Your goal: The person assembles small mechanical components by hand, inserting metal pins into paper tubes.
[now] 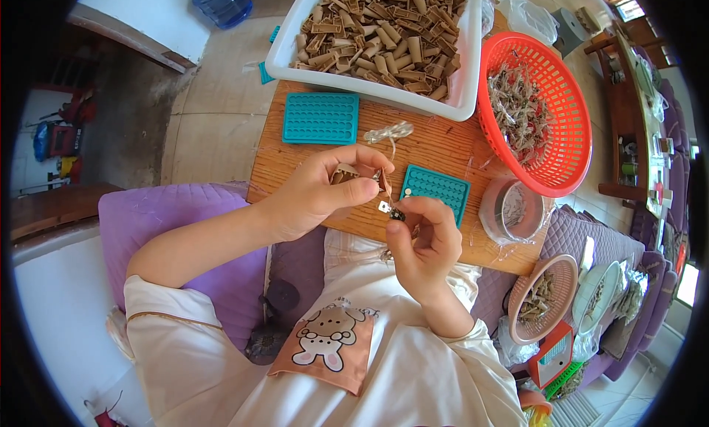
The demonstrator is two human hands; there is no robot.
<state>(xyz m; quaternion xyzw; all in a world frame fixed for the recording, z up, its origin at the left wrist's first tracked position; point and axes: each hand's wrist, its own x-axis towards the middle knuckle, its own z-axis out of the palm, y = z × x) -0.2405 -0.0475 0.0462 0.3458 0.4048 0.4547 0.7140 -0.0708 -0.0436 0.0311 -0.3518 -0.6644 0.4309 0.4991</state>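
The left hand (325,190) curls snugly around a tan piece (344,174), which looks like hard plastic. Its thumb and pointing finger press together around something too small to make out. The right hand (427,238) pinches a tiny black bit (397,215) with its thumb and finger. A flat, shiny square tab (385,206) sits right next to the black bit, between the two hands. All of these small things are up in the hands, near the close side of the table (295,172). The table is wood, with wavy brown lines. A thin, see-through looped bundle (389,132) shows just past the fingers.

Two blue-green trays are on the table, dotted with rows of little dents. One tray (320,118) lies beyond the left hand, and the other tray (450,194) is just past the right hand. At the far side, a smooth white bin (369,91) holds a big heap of tan, curved pieces (395,35). Beside it, a round red basket (572,124) full of holes holds a messy, stringy tangle (521,113). A soft, puffy purple cushion (177,227) is on the left.
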